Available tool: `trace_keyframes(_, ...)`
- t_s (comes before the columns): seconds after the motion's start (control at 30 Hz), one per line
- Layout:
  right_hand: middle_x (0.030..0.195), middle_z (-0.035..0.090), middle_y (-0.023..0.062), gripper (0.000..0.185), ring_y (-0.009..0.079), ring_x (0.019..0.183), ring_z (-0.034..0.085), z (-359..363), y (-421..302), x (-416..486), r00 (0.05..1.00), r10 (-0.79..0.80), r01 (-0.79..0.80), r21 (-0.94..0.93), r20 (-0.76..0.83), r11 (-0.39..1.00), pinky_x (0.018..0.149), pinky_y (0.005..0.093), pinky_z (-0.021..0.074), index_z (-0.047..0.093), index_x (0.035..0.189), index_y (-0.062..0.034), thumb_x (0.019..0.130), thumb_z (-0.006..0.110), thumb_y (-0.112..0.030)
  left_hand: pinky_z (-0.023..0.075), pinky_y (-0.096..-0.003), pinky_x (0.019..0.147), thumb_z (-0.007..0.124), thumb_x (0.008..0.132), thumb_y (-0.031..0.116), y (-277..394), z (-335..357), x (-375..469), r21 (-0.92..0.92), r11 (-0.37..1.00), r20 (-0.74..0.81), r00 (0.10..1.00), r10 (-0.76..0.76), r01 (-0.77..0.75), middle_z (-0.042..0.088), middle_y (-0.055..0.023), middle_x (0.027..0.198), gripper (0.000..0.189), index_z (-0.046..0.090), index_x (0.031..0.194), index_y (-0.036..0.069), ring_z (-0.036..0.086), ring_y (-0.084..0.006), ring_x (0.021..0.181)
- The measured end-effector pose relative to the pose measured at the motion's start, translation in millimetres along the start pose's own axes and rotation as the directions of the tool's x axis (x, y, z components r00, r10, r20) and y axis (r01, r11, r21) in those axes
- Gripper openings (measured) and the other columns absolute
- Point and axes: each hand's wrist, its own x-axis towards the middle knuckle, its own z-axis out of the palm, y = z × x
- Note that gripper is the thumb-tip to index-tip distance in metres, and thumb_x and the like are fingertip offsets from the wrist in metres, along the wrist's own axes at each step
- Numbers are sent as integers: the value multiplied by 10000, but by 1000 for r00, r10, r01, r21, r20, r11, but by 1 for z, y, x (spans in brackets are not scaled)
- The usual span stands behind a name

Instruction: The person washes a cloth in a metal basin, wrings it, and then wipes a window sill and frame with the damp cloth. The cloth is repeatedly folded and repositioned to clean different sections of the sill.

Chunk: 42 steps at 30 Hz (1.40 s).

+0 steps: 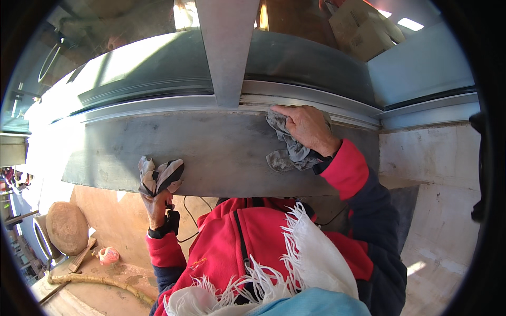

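My right hand (310, 128) presses a damp-looking grey cloth (292, 148) against the metal track (272, 101) of a sliding window. Its index finger points left along the track, and part of the cloth trails onto the grey stone sill (221, 154). Lower left, my left hand (156, 203) is closed around the bottom of a bunched white, black and pinkish cloth (160, 173). That cloth rises over the sill's front edge. The fingertips under it are partly hidden.
A vertical metal window post (227, 51) divides the glass panes. Cardboard boxes (361, 31) show behind the right pane. A tiled side wall (427, 154) closes the sill's right end. On the floor at lower left are a round wooden slab (67, 228), a pink pot (108, 256) and a yellowish hose (106, 282).
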Motion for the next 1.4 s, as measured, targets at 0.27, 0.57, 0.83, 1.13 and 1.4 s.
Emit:
trace_keyframes(0.27, 719, 646, 170, 441, 363, 655, 612, -10, 32, -23, 990, 127, -128, -18, -54, 992, 643, 454, 494, 730, 1134, -248, 764, 561, -78, 598, -403, 812, 474, 640, 32, -8, 7, 1, -67, 995, -120, 990, 69, -77, 578, -210, 1223, 847, 329, 1474, 0, 666, -258, 906)
trace_keyframes(0.57, 850, 689, 154, 438, 379, 755, 631, -36, 75, -69, 927, 364, -360, 53, -87, 931, 705, 448, 506, 740, 1104, -265, 794, 517, -50, 602, -359, 727, 503, 658, 67, -15, 4, -1, -8, 994, -155, 982, 107, -109, 574, -177, 1170, 830, 348, 1472, 12, 479, -114, 522)
trace_keyframes(0.83, 953, 699, 161, 443, 383, 826, 644, -39, 154, -128, 860, 443, -419, 145, -255, 896, 751, 417, 517, 717, 1135, -239, 804, 512, -27, 604, -442, 795, 463, 630, 30, -11, 2, -3, -33, 998, -109, 993, 50, -54, 558, -234, 1196, 849, 326, 1466, -33, 642, -267, 806)
trace_keyframes(1.13, 788, 688, 117, 381, 204, 656, 641, -36, 184, -177, 672, 617, -526, 322, -409, 787, 621, 332, 506, 714, 1124, -104, 814, 537, 29, 603, -458, 804, 454, 636, 26, -14, -3, -2, 35, 996, -83, 993, 86, -83, 532, -229, 1185, 855, 303, 1475, -37, 642, -249, 740)
trace_keyframes(1.4, 1055, 689, 48, 355, 133, 822, 642, -47, 158, -199, 585, 776, -174, 898, -235, 403, 726, 273, 530, 633, 1256, -20, 912, 550, 3, 592, -487, 840, 443, 634, 3, -20, -8, 0, 4, 997, -67, 994, 83, -82, 481, -224, 1208, 856, 302, 1477, -39, 656, -308, 880)
